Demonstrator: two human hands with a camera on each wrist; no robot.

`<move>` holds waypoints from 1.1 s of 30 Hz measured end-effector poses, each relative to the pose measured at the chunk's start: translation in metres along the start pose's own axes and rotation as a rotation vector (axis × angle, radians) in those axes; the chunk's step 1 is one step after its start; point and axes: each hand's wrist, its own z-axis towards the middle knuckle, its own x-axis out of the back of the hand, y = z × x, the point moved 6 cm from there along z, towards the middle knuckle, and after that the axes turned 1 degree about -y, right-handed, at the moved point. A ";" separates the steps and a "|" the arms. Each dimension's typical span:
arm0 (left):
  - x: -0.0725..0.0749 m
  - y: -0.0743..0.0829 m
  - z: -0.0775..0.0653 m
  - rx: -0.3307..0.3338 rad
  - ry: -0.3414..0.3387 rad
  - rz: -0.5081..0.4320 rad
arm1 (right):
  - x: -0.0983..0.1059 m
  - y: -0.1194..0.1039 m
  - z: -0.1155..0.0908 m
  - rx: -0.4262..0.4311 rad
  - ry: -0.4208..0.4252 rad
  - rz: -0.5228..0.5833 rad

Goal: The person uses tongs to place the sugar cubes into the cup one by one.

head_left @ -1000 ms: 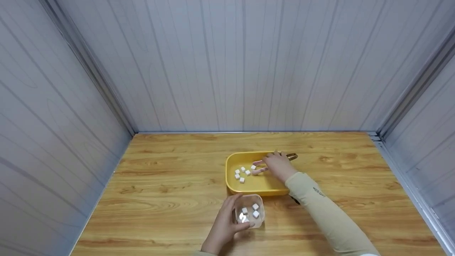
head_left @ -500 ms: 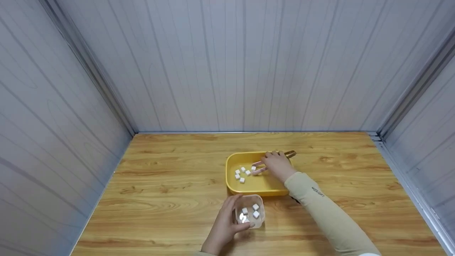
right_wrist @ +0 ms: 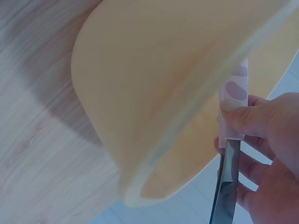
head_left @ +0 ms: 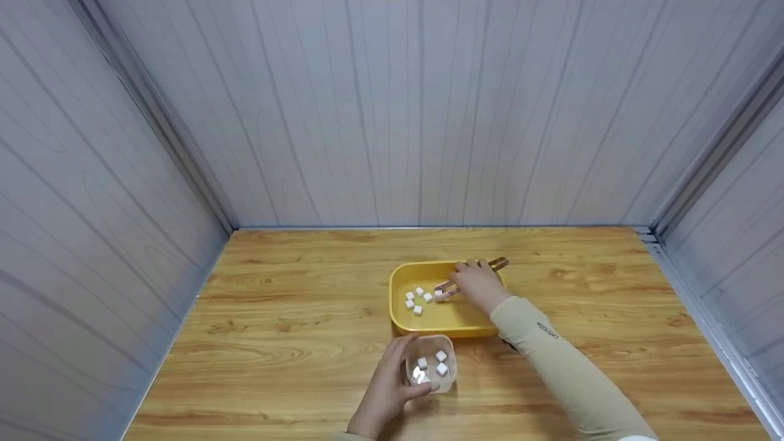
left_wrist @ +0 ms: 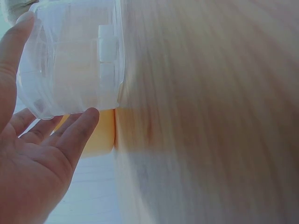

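In the head view, my left hand (head_left: 384, 383) grips a small clear plastic container (head_left: 430, 348) by its side and front; several white cubes lie in it. The left wrist view shows fingers and thumb spread around its wall. My right hand (head_left: 481, 286) pinches a pair of tongs (head_left: 500, 263) with metal arms and pink ends (right_wrist: 233, 93). Reaching down into the yellow tub (head_left: 450, 320), the tongs' pink tips stand on either side of one white cube (head_left: 438, 294). Several more white cubes (head_left: 410, 304) are scattered left of it on the tub's floor.
A wood-grain table (head_left: 294, 318) carries everything. The tub sits directly behind the container. Pale panel walls (head_left: 392, 122) enclose the table at the back, left and right. In the right wrist view the tub's rim (right_wrist: 187, 119) hides the tongs' tips.
The tips of the tongs have drawn together around the white cube, which has shifted slightly toward me. The left hand and the container have stayed put.
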 end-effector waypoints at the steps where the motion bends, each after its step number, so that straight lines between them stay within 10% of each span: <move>1: 0.000 0.001 0.000 -0.002 0.001 0.001 | 0.000 0.000 0.000 0.001 0.000 -0.001; 33: 0.000 0.003 0.000 -0.030 0.002 -0.018 | -0.002 0.003 -0.005 -0.019 -0.001 0.085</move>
